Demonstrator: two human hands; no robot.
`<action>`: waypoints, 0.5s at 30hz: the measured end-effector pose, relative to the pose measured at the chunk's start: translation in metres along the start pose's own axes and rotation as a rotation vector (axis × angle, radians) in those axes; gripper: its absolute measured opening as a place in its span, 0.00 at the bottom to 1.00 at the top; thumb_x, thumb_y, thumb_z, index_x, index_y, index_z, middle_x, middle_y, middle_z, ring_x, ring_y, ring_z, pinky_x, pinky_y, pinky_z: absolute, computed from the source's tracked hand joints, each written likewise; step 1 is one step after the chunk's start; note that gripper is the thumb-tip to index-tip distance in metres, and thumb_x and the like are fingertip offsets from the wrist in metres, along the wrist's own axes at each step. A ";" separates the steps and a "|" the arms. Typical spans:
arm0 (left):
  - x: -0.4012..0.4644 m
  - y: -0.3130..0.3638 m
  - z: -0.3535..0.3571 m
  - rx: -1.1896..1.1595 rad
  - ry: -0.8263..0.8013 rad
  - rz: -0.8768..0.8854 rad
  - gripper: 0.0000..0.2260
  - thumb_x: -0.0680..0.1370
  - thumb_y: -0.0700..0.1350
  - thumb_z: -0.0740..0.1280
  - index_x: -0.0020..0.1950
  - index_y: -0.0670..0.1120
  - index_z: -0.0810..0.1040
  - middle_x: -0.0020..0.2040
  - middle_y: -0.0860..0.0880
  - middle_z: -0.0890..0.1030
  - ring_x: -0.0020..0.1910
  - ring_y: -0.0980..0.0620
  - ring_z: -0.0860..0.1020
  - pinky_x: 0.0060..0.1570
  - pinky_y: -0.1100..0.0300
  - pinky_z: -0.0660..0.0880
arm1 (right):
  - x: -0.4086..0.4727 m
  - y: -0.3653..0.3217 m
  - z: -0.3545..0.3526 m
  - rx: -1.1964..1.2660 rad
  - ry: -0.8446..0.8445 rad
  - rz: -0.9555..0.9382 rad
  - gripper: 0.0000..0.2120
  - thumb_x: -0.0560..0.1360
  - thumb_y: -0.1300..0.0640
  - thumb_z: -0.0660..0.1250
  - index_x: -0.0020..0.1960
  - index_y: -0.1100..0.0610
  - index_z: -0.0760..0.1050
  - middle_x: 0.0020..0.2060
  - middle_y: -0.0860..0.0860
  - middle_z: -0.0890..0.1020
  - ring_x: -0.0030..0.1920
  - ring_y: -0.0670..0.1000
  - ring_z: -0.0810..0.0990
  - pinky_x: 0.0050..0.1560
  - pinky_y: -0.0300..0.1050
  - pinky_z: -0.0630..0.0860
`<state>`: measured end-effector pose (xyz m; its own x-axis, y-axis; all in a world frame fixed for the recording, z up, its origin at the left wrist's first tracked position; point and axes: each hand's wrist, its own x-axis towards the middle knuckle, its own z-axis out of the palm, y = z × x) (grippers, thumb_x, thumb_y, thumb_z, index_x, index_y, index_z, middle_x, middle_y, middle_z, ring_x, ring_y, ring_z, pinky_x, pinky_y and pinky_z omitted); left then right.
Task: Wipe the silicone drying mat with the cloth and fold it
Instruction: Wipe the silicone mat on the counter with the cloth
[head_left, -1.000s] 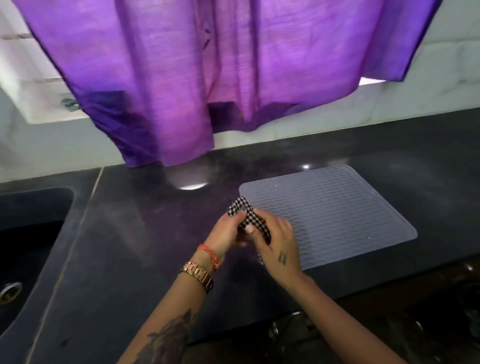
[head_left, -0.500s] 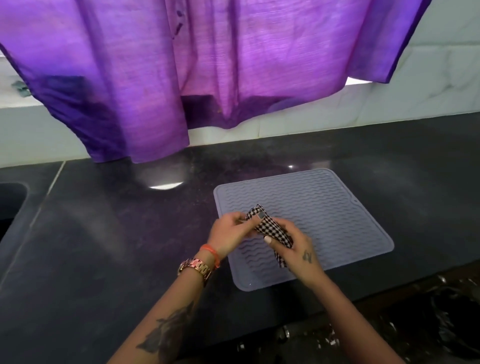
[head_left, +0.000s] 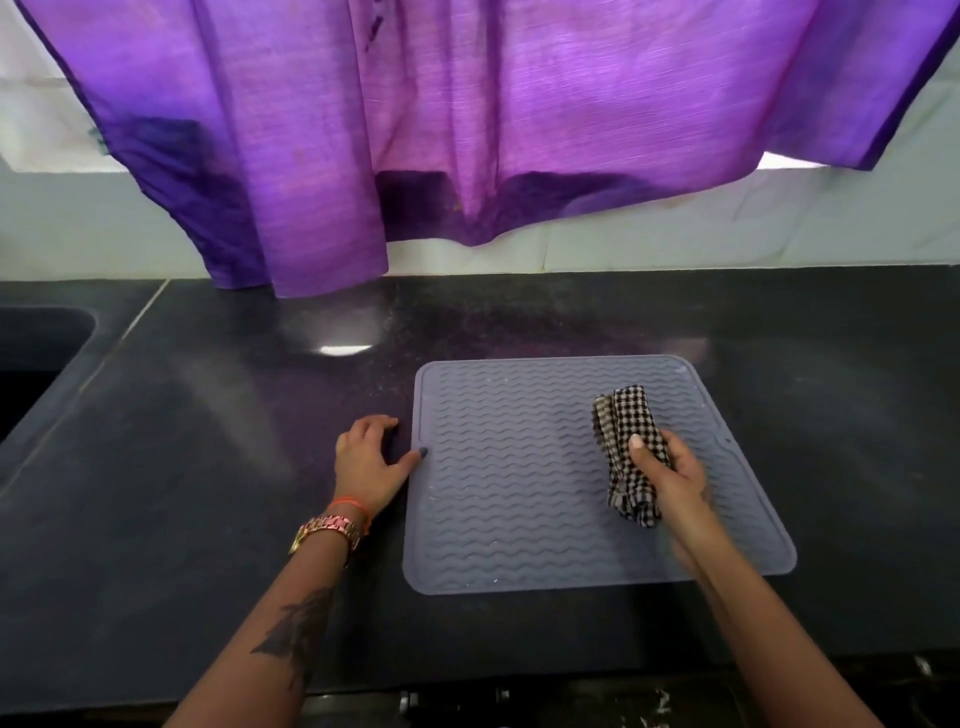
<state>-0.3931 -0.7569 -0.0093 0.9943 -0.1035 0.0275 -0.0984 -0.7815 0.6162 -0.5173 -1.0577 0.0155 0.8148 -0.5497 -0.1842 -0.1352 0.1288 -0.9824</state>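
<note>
A grey silicone drying mat (head_left: 519, 467) with wavy ridges lies flat on the dark counter, in the middle of the view. My right hand (head_left: 670, 475) grips a folded black-and-white checked cloth (head_left: 626, 421) over the right part of the mat, the cloth's far end lying on the ridges. My left hand (head_left: 366, 460) rests on the counter beside the mat's left edge, its thumb tip touching that edge and its fingers loosely bent on the counter.
A purple curtain (head_left: 467, 130) hangs over the back of the dark counter (head_left: 182, 493). A sink (head_left: 36, 353) is sunk into the counter at far left. White tiles line the wall behind. The counter's front edge runs just below my forearms.
Both hands held the cloth together before. My left hand has let go and moved to the mat's left edge; my right hand carried the cloth to the mat's right side.
</note>
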 end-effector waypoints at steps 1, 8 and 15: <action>0.000 -0.001 0.002 -0.004 0.019 0.002 0.24 0.72 0.54 0.72 0.64 0.45 0.74 0.65 0.45 0.72 0.62 0.44 0.68 0.63 0.53 0.64 | 0.004 -0.001 -0.002 -0.010 0.001 -0.004 0.11 0.74 0.55 0.68 0.56 0.52 0.76 0.49 0.52 0.83 0.47 0.52 0.81 0.48 0.48 0.78; -0.006 -0.006 0.016 0.048 0.169 0.078 0.22 0.73 0.55 0.69 0.61 0.44 0.76 0.62 0.46 0.75 0.60 0.45 0.69 0.61 0.50 0.67 | 0.026 0.001 -0.014 -0.154 0.050 -0.020 0.15 0.74 0.51 0.69 0.59 0.52 0.74 0.51 0.50 0.82 0.52 0.53 0.80 0.56 0.53 0.77; -0.005 -0.007 0.018 0.119 0.208 0.127 0.20 0.73 0.53 0.71 0.59 0.43 0.77 0.59 0.45 0.78 0.57 0.43 0.71 0.59 0.47 0.69 | 0.065 -0.021 -0.033 -0.433 0.174 -0.121 0.20 0.75 0.52 0.67 0.64 0.57 0.72 0.56 0.57 0.80 0.56 0.58 0.78 0.58 0.53 0.75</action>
<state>-0.3980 -0.7618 -0.0284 0.9598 -0.0857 0.2674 -0.2145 -0.8385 0.5009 -0.4803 -1.1235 0.0229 0.7376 -0.6744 -0.0336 -0.2976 -0.2801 -0.9127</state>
